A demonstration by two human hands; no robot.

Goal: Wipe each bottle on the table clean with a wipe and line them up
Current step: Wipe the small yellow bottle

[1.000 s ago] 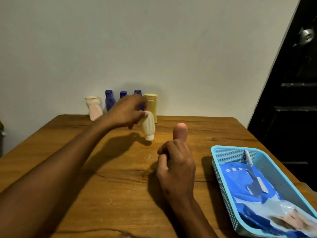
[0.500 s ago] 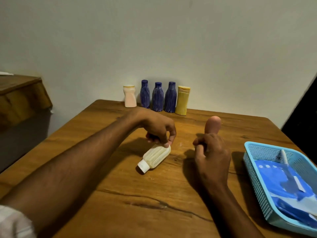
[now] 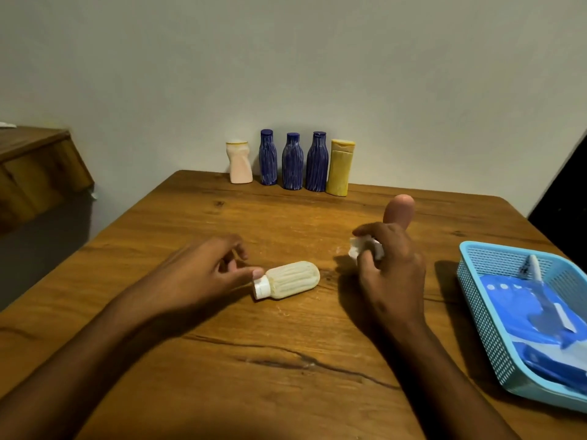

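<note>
a: start at your left hand (image 3: 203, 274). what is it doing?

b: your fingers are loosely curled and hold nothing; one fingertip just touches the white cap (image 3: 261, 285) of the cream bottle (image 3: 292, 280). a second ago that hand carried the bottle in the air near the back row; half a second ago it was setting it down. now the bottle lies flat on the table (image 3: 222, 360) and your grip is off it.

a: and which way does the cream bottle lie?

b: on its side, long axis running left to right and a little tilted, cap toward your left hand, rounded base toward your right hand (image 3: 390, 274). the left hand is plainly nearer, right at the cap end. the right is near the base but apart from it.

a: my right?

b: it grips a crumpled white wipe (image 3: 365, 249) together with a peach bottle (image 3: 399, 208) that stands up behind your knuckles. the wipe shows more than before, when your fist hid it.

a: farther out from the cream bottle?

b: behind it, against the wall, stand a pale pink bottle (image 3: 239, 163), three blue bottles (image 3: 292, 160) and a yellow bottle (image 3: 341, 166) in a row. well to its right sits the blue basket (image 3: 476, 281) with a blue packet (image 3: 524, 312) inside.

a: so the row is not finished?

b: i judge not: the lying bottle and the held one are both out of line.
</note>
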